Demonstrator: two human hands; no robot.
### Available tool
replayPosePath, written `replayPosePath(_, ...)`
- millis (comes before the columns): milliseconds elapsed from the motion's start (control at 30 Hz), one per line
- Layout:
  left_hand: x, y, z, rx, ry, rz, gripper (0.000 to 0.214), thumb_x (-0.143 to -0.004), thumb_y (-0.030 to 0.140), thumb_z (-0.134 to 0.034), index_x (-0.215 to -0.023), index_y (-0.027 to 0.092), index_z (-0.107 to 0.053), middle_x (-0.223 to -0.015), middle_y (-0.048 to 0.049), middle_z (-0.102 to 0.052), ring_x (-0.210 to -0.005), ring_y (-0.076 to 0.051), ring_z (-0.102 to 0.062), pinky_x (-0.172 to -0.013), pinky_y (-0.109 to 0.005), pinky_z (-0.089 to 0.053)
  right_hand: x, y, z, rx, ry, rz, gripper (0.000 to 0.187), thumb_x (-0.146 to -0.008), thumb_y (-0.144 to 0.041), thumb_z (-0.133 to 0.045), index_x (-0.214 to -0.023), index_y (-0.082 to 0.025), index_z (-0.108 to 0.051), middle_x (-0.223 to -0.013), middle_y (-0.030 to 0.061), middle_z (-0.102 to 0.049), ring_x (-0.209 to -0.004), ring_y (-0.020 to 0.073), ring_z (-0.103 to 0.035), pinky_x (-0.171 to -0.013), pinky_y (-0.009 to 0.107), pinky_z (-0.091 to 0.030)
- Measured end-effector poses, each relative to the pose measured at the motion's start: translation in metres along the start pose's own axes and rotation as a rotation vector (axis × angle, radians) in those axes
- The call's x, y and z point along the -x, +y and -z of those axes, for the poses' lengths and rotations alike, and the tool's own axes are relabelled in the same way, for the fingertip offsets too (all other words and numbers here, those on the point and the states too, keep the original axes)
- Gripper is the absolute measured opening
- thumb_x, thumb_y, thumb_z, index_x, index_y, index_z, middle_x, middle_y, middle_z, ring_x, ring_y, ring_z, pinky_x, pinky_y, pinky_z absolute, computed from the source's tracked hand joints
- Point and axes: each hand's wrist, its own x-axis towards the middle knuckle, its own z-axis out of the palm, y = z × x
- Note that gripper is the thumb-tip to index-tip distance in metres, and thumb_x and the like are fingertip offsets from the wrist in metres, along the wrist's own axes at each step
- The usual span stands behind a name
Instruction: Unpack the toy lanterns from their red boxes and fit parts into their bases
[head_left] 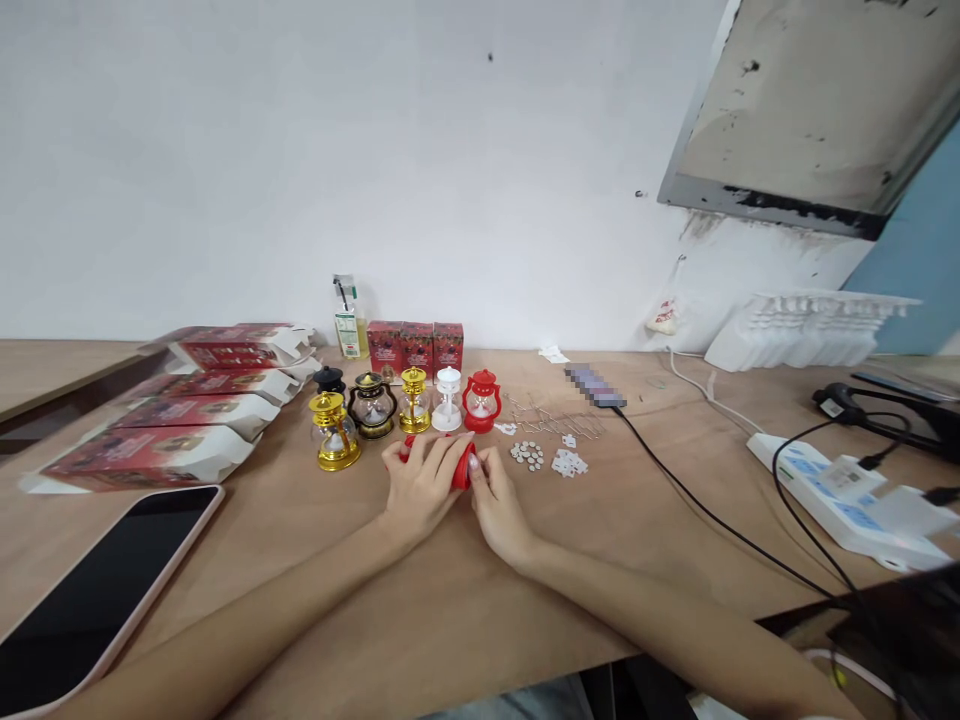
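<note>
A red mini lantern (460,474) lies tipped on its side between my hands, its base turned to the right. My left hand (421,485) is wrapped around its body and covers most of it. At the base, my right hand (501,508) has its thumb and fingers closed against the lantern; whether a small part is also pinched there is hidden. Just beyond stand a second red lantern (482,402), a white lantern (448,402), a gold lantern (414,402) and a bronze lantern (371,408). Another gold lantern (334,435) stands nearer, before a black lantern (328,379).
Right of my hands lie small round discs (527,456), white plastic pieces (570,463) and thin metal wires (559,420). Red boxes (172,455) and a phone (112,590) are left. A cable (697,505) and power strip (840,505) occupy the right.
</note>
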Motion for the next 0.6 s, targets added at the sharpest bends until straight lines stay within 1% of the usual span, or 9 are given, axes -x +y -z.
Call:
replayPosePath(100,-0.001,0.000,0.000,-0.021,0.009,-0.011,0.033,-0.082,0.021,-0.052,-0.115,0.016,-0.056,-0.098,-0.0088,-0.069,-0.088,-0.025,-0.055,-0.069,-0.038,-0.023,0.001,-0.004,-0.003,0.152,0.090,0.018,0.025,-0.090,-0.041,-0.028,-0.072,-0.024,-0.032,-0.067,-0.0029,-0.042,-0.061,0.0144,-0.043,-0.057,0.026,-0.034)
replayPosePath(233,-0.001,-0.001,0.000,-0.035,-0.030,0.013,0.033,-0.081,0.019,-0.053,-0.114,0.017,-0.056,-0.100,-0.0092,-0.069,-0.089,-0.026,-0.054,-0.069,-0.038,-0.024,0.000,-0.006,-0.001,0.254,0.058,0.021,0.024,-0.090,-0.038,-0.026,-0.072,-0.024,-0.031,-0.066,-0.0023,-0.044,-0.060,0.0158,-0.043,-0.057,0.026,-0.031)
replayPosePath(367,0.000,-0.001,-0.001,-0.025,-0.072,0.043,0.034,-0.082,0.022,-0.054,-0.116,0.017,-0.055,-0.103,-0.0103,-0.067,-0.092,-0.027,-0.054,-0.071,-0.038,-0.025,-0.005,-0.006,0.005,0.338,0.014,0.044,0.022,-0.091,-0.035,-0.025,-0.074,-0.024,-0.033,-0.067,-0.0022,-0.046,-0.060,0.0159,-0.044,-0.058,0.026,-0.031)
replayPosePath(500,0.001,-0.004,-0.002,-0.025,-0.149,0.119,0.040,-0.082,0.021,-0.053,-0.121,0.017,-0.049,-0.109,-0.0105,-0.065,-0.094,-0.026,-0.053,-0.074,-0.040,-0.027,-0.019,-0.002,0.023,0.373,0.004,0.083,0.022,-0.091,-0.035,-0.028,-0.075,-0.023,-0.037,-0.069,-0.0022,-0.049,-0.063,0.0151,-0.046,-0.061,0.026,-0.033)
replayPosePath(600,0.002,-0.008,-0.005,-0.016,-0.179,0.207,0.043,-0.080,0.022,-0.053,-0.122,0.017,-0.046,-0.108,-0.0109,-0.064,-0.095,-0.027,-0.053,-0.074,-0.040,-0.029,-0.037,0.004,0.044,0.443,0.019,0.048,0.021,-0.090,-0.035,-0.028,-0.075,-0.022,-0.037,-0.068,-0.0026,-0.048,-0.063,0.0145,-0.046,-0.061,0.025,-0.034)
